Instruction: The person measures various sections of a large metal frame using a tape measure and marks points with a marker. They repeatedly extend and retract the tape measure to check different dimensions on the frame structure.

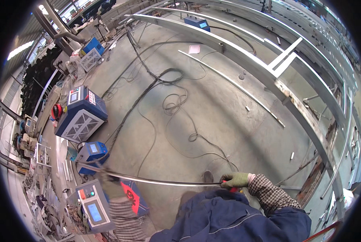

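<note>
My right hand (235,180), in a green work glove and a checked sleeve, is closed in front of my body at the right end of a long thin metal strip (168,183). A small red object (232,188) shows under its fingers, mostly covered, so its kind is unclear. Leftward, the strip runs past a blue machine. My left arm (126,215), in a sleeve that looks striped, reaches up from the lower edge toward the strip. My left hand (107,177) is smeared by motion near the strip, and its fingers cannot be made out.
Blue-and-white machines with screens (83,115) stand along the left, one with a panel (93,205) beside my left arm. Cables (170,76) loop across the concrete floor. A large metal frame (245,48) curves along the right. A thin bar (233,84) lies on the floor.
</note>
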Demonstrator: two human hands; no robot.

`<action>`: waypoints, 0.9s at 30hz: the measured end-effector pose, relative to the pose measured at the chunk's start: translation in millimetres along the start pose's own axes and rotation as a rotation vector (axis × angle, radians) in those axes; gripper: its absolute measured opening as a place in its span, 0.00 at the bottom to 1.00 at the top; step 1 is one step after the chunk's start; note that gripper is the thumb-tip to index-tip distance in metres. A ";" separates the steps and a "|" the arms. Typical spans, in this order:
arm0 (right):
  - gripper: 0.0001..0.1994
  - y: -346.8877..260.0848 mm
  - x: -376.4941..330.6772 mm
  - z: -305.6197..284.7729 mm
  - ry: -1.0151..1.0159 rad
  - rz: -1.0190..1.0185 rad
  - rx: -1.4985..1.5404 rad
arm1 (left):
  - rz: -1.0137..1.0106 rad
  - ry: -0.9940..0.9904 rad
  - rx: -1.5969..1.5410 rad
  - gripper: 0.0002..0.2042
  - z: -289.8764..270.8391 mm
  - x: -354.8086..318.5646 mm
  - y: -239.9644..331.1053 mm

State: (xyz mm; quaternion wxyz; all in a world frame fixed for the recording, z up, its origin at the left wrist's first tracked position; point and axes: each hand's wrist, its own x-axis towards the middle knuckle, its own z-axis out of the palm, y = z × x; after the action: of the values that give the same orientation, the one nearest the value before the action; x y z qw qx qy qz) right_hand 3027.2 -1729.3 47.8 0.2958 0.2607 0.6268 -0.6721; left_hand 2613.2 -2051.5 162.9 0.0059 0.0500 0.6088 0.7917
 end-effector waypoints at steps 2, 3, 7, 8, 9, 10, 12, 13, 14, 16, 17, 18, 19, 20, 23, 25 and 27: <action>0.16 -25.0 13.0 -38.8 -0.033 0.018 0.007 | -0.036 0.087 0.065 0.14 -14.6 80.2 19.6; 0.16 -34.6 18.8 -58.0 -0.053 0.053 0.021 | -0.017 0.129 0.012 0.14 -17.1 117.7 21.0; 0.14 -65.8 46.2 -134.3 -0.083 0.177 0.027 | -0.034 0.224 -0.028 0.16 -34.8 273.1 15.8; 0.15 -74.7 55.5 -150.8 -0.074 0.154 0.047 | -0.066 0.264 0.005 0.16 -38.5 311.6 7.0; 0.15 -85.7 66.0 -167.3 -0.059 0.145 0.051 | -0.079 0.274 0.028 0.17 -37.2 350.2 -7.8; 0.16 -97.8 77.0 -184.8 -0.042 0.137 0.043 | -0.120 0.331 0.023 0.17 -30.1 387.0 -23.7; 0.15 -125.7 102.0 -211.3 -0.008 0.159 0.020 | -0.139 0.283 -0.049 0.20 2.0 452.0 -62.7; 0.15 -141.7 113.4 -223.3 0.004 0.157 0.010 | -0.066 0.205 -0.019 0.21 23.0 479.0 -74.2; 0.15 -158.8 123.8 -236.7 0.017 0.150 -0.017 | -0.082 0.188 -0.026 0.21 50.6 504.6 -85.6; 0.14 -192.5 141.3 -258.6 0.040 0.173 0.054 | -0.112 0.136 -0.054 0.22 116.0 548.8 -102.0; 0.14 -207.4 148.3 -267.5 0.069 0.151 0.105 | -0.170 0.103 0.070 0.22 149.5 568.2 -105.9; 0.14 -220.6 153.0 -273.4 0.104 0.167 0.130 | -0.223 0.047 0.177 0.22 180.7 584.8 -108.1; 0.13 -234.2 160.6 -278.5 0.132 0.165 0.183 | -0.254 -0.047 0.225 0.22 214.6 598.2 -114.1; 0.13 -248.9 170.7 -289.0 0.169 0.169 0.205 | -0.259 -0.154 0.270 0.23 250.8 610.9 -122.7; 0.13 -286.0 211.3 -319.7 0.260 0.069 0.408 | -0.324 -0.531 0.180 0.24 335.7 624.9 -163.3; 0.14 -308.9 242.6 -347.5 0.306 -0.038 0.499 | -0.189 -0.739 0.204 0.27 376.2 614.3 -198.0; 0.14 -335.9 274.6 -387.1 0.321 -0.055 0.487 | -0.281 -0.799 0.377 0.33 419.2 613.1 -229.2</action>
State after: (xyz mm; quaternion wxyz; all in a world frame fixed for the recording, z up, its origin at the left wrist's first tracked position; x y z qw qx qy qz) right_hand 2586.8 -1349.7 50.6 0.1032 0.4098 0.4926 -0.7608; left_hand 2027.6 -1545.2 92.4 0.3379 0.2686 0.6931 0.5772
